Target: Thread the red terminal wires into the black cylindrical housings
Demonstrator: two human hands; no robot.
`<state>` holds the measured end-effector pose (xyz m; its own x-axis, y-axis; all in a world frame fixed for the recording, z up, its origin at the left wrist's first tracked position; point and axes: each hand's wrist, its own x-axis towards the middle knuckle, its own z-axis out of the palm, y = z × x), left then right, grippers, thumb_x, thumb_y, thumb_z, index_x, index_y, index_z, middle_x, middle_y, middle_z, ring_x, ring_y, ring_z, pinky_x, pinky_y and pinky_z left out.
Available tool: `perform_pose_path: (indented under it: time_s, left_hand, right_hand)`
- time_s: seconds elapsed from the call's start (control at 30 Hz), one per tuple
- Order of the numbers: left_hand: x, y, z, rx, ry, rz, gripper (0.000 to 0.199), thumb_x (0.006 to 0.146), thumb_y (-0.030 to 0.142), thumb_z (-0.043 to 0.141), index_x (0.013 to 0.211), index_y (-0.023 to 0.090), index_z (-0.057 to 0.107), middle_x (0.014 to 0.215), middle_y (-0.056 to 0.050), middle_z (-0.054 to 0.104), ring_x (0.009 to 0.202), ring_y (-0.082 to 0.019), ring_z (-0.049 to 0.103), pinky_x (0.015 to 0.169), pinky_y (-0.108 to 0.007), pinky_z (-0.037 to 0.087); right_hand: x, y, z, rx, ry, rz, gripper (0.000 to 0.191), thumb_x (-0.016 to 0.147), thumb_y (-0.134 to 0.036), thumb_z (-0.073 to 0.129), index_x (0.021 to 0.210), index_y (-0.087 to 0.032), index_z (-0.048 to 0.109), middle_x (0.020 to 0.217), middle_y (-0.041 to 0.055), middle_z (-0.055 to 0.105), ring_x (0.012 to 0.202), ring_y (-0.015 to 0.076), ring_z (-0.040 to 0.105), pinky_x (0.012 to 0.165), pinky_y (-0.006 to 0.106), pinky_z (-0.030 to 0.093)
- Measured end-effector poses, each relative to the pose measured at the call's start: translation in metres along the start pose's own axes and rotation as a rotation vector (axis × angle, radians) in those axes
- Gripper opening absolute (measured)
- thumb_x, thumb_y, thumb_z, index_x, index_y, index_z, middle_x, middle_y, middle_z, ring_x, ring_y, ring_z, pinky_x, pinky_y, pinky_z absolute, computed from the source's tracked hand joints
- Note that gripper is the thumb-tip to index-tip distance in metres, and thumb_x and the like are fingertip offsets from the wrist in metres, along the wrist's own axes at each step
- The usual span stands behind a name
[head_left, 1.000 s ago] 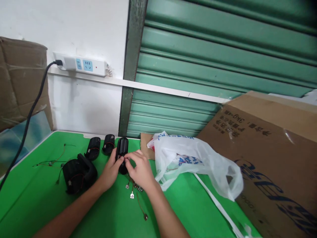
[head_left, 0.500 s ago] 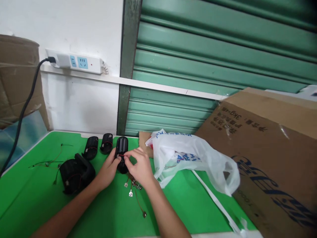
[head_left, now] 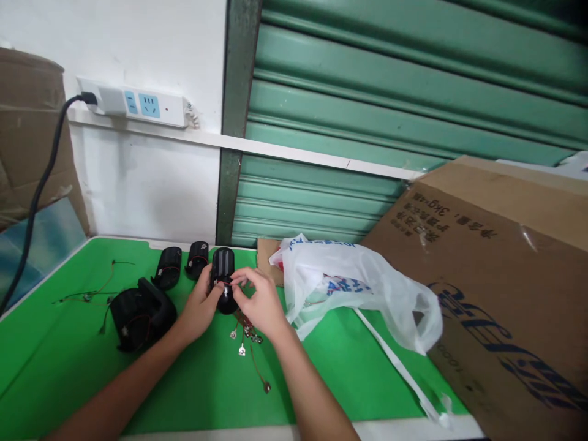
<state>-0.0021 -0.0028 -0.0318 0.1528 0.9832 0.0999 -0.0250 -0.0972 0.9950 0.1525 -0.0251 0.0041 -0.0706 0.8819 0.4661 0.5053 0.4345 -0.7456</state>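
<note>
Two hands are at work: the left hand [head_left: 201, 304] and the right hand [head_left: 260, 302], and both take one black cylindrical housing [head_left: 222, 281] in their grip.

Just beyond the left grip lie two more small black housings [head_left: 169, 275], [head_left: 197, 267], so there are three of this kind. Left of the left grip sits one larger black housing [head_left: 141, 311].

Below the right grip lies one bunch of thin wires with metal contact tabs [head_left: 244, 338]; the tabs are too small to count. Far left of the grips lies one more loose wire set [head_left: 94, 294].

Right of the right grip there is one white plastic bag [head_left: 356, 288] and one large cardboard box [head_left: 500, 269]. Above the grips, one power strip [head_left: 133, 103] with one black cable [head_left: 39, 190].
</note>
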Motion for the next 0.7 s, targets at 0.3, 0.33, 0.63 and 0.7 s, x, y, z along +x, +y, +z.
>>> perform_pose_path:
  time_s: [0.3,0.33,0.63,0.7]
  left_hand:
    - [-0.0020,-0.0053,-0.0010,0.023,-0.045,0.036,0.058,0.089,0.040,0.053,0.142,0.020,0.041,0.139,-0.009,0.057,0.129,-0.024,0.053,0.116,-0.039,0.036]
    - [-0.0022,-0.0062,-0.0009,0.021,-0.048,0.041,0.057,0.090,0.040,0.053,0.142,0.020,0.041,0.140,-0.010,0.056,0.130,-0.025,0.052,0.116,-0.039,0.035]
    - [-0.0009,-0.0021,-0.0012,-0.037,-0.040,0.022,0.057,0.083,0.035,0.059,0.136,0.019,0.047,0.132,-0.009,0.062,0.124,-0.025,0.057,0.112,-0.039,0.040]
    - [-0.0006,0.0000,-0.0013,-0.052,-0.026,0.005,0.057,0.081,0.034,0.060,0.134,0.019,0.048,0.127,-0.008,0.065,0.122,-0.025,0.058,0.109,-0.038,0.043]
  right_hand:
    - [-0.0005,0.0079,0.0001,0.057,0.050,0.085,0.014,0.079,-0.017,0.063,0.084,-0.023,0.075,0.082,0.0010,0.074,0.083,0.0203,0.068,0.082,0.035,0.052]
    - [-0.0005,0.0072,0.0001,0.044,0.061,0.069,0.015,0.079,-0.016,0.063,0.084,-0.023,0.075,0.083,0.0010,0.074,0.083,0.0202,0.068,0.082,0.035,0.052]
    - [-0.0005,0.0028,-0.0038,-0.025,0.018,-0.090,0.030,0.081,-0.010,0.053,0.103,-0.021,0.070,0.091,0.0034,0.070,0.084,0.0186,0.066,0.081,0.032,0.053]
    - [-0.0005,0.0033,-0.0061,-0.040,0.003,-0.092,0.029,0.080,-0.011,0.055,0.104,-0.021,0.068,0.092,0.0034,0.068,0.086,0.0189,0.065,0.081,0.032,0.052]
